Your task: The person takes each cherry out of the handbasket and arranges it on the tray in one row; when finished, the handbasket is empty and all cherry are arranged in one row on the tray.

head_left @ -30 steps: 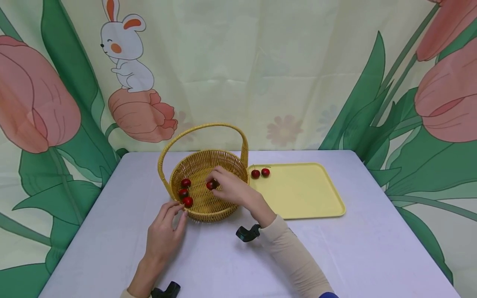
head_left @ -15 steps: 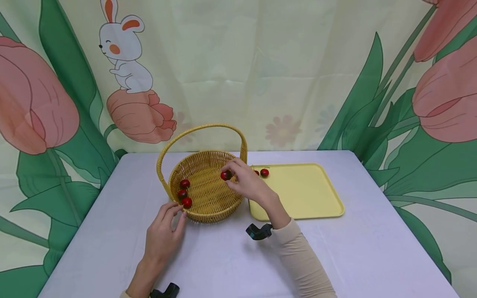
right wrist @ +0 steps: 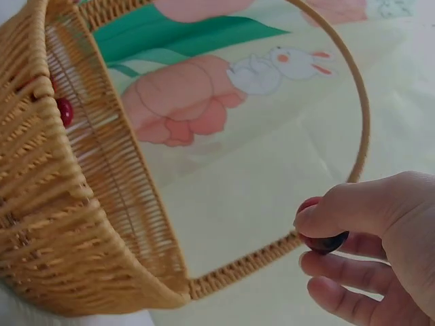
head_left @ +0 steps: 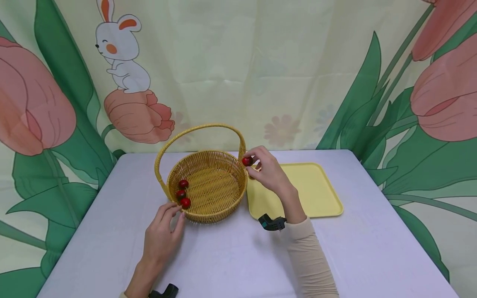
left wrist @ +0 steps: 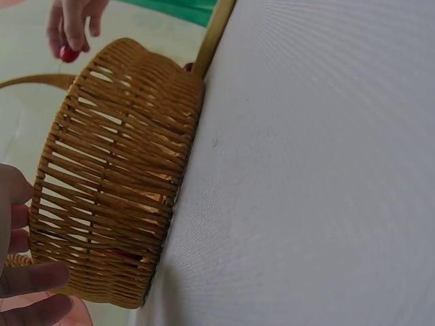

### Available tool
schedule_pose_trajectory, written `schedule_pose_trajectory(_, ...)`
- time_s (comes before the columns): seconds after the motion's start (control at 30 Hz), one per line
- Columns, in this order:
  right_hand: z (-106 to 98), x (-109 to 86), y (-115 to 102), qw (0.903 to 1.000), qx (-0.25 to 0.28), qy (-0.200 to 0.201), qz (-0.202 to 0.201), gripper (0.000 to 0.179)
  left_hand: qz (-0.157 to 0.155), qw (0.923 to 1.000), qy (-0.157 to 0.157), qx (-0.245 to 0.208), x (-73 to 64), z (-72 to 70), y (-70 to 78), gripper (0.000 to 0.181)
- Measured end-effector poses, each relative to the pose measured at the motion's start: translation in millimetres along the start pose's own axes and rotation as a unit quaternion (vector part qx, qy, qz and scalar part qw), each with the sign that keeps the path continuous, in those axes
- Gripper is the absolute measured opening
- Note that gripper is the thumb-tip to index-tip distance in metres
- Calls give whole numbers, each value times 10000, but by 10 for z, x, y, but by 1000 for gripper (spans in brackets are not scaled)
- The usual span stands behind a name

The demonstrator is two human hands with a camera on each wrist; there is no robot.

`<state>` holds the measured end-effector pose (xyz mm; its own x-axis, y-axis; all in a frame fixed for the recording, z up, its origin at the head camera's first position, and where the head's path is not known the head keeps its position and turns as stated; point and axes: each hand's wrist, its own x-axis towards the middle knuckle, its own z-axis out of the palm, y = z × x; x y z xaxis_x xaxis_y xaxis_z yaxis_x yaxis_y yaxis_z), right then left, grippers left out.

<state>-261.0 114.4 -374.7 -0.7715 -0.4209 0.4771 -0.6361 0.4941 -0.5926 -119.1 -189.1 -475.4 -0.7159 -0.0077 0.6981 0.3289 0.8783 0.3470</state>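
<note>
My right hand [head_left: 271, 170] pinches a dark red cherry [head_left: 247, 161] between thumb and fingers, raised by the right end of the basket's handle. The right wrist view shows this cherry [right wrist: 322, 226] with a dark patch on its underside. Three more cherries [head_left: 181, 194] lie in a row inside the round wicker basket [head_left: 208, 217], along its left wall. My left hand [head_left: 162, 234] holds the basket's near-left rim with its fingertips; its lower fingers [left wrist: 41, 277] show beside the woven wall in the left wrist view.
A pale yellow tray [head_left: 305, 190] lies just right of the basket. At its far-left corner a cherry [left wrist: 189, 66] shows in the left wrist view; my right hand mostly covers that corner from the head. The basket's tall arched handle [head_left: 201, 127] rises above it. A printed curtain [head_left: 298, 74] hangs behind.
My right hand, pinching the cherry, has risen and moved right from inside the basket to above its right rim and the tray's corner. The left hand stays at the rim.
</note>
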Motion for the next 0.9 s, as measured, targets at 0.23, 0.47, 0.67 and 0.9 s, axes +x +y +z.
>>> schedule_pose_trajectory(0.23,-110,-16,96,9998,87,129,124,32,48,10000,33,-13,2,-8,-2,28)
schedule_pose_trajectory(0.47,-191,-42,165,9990,30,269,368,32,1,10000,-8,7,3,7,-9,29)
schedule_pose_trajectory(0.67,-188,-56,343,9951,-106,290,939,32,20,10000,15,8,-2,15,-17,29)
schedule_pose_trajectory(0.9,-126,-104,616,9878,-212,220,1524,36,41,10000,14,6,-6,9,-11,28)
